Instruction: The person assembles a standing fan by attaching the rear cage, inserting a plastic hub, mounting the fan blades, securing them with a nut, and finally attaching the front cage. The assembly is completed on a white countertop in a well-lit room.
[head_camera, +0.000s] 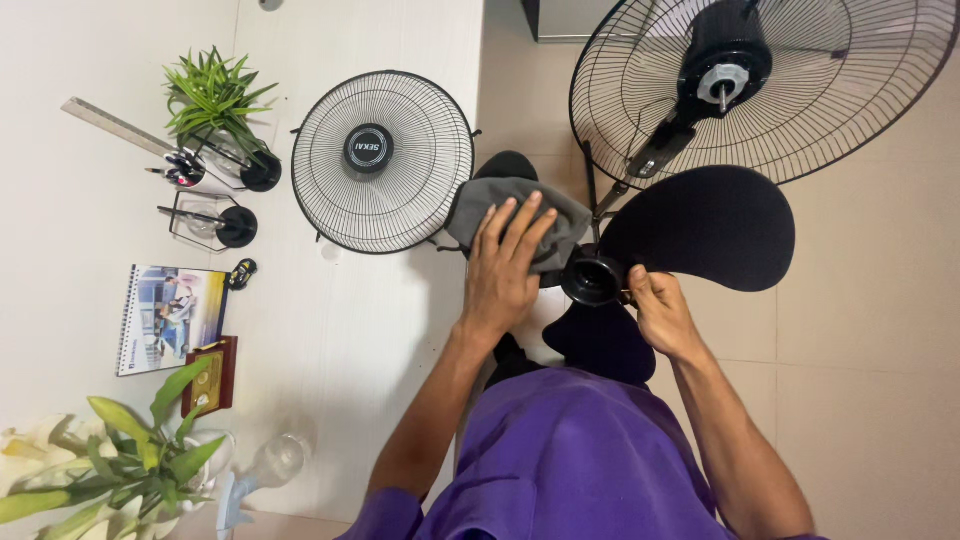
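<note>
left hand: flat, fingers spread on grey cloth | right hand: gripping black fan blade (at hub)

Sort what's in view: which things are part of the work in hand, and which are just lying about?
In use: black fan blade, steadied by the right hand; grey cloth under the left hand; front grille; fan body with rear grille.

Lying about: potted plant, spiral notebook, pen holder, ruler.
</note>
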